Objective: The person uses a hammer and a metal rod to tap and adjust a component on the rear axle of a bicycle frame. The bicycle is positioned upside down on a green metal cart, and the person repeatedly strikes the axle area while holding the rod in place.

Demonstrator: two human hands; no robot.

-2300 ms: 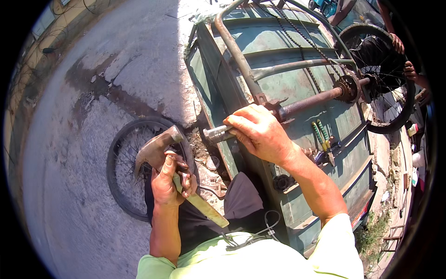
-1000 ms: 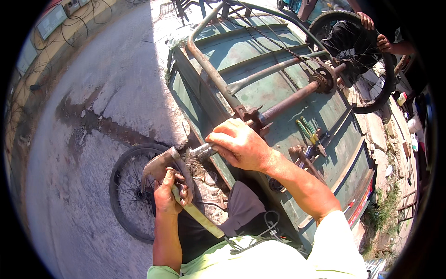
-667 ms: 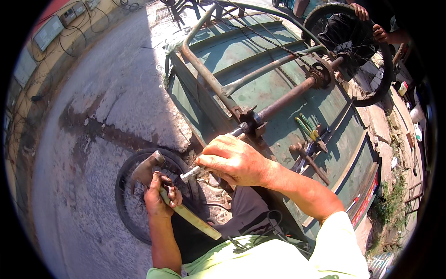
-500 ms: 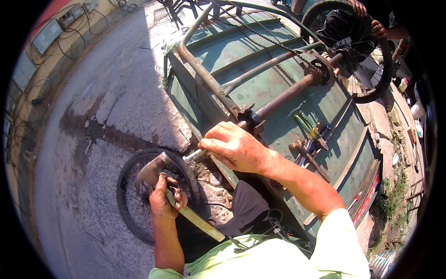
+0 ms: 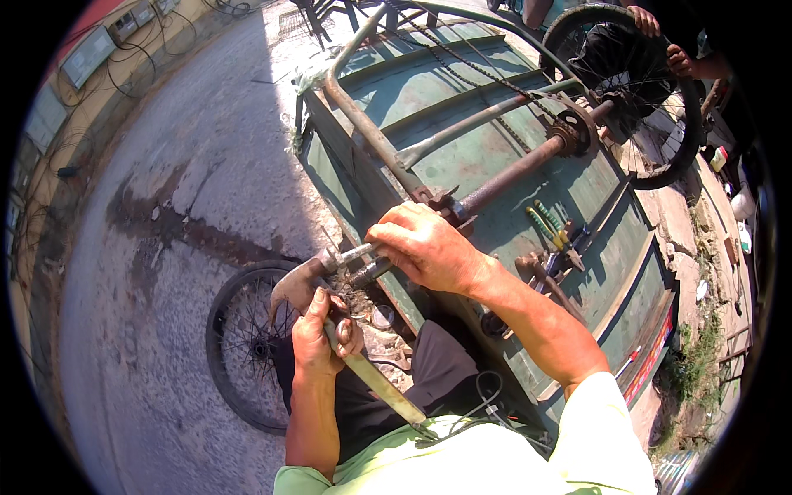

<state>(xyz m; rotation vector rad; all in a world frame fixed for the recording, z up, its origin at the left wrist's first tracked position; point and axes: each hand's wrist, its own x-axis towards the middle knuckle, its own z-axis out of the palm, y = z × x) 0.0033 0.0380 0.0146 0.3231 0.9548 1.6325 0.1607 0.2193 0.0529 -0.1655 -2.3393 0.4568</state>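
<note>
My left hand (image 5: 323, 334) is wrapped round a hammer (image 5: 293, 289) with a pale yellowish handle, its worn head raised at the tip of a silver metal rod (image 5: 353, 252). My right hand (image 5: 421, 247) grips that rod just above the threaded end of the rusty axle (image 5: 367, 272), partly hiding the axle. The axle runs to a sprocket and chain (image 5: 569, 132) on the overturned green metal cart body (image 5: 462, 165). Green-and-yellow pliers (image 5: 554, 231) and other tools, one like a second hammer (image 5: 536, 272), lie on the cart's panel.
A loose spoked wheel (image 5: 231, 379) lies on the cracked concrete (image 5: 148, 313) at left. Another person's hands (image 5: 664, 41) hold the mounted wheel (image 5: 685, 140) at upper right. A wall with meter boxes (image 5: 91, 54) and cables lines the left; clutter and weeds (image 5: 693, 371) edge the right.
My left hand and hammer have moved right and up to the rod's tip. My right hand has raised the rod from its lower position slightly earlier, uncovering the axle's threaded end.
</note>
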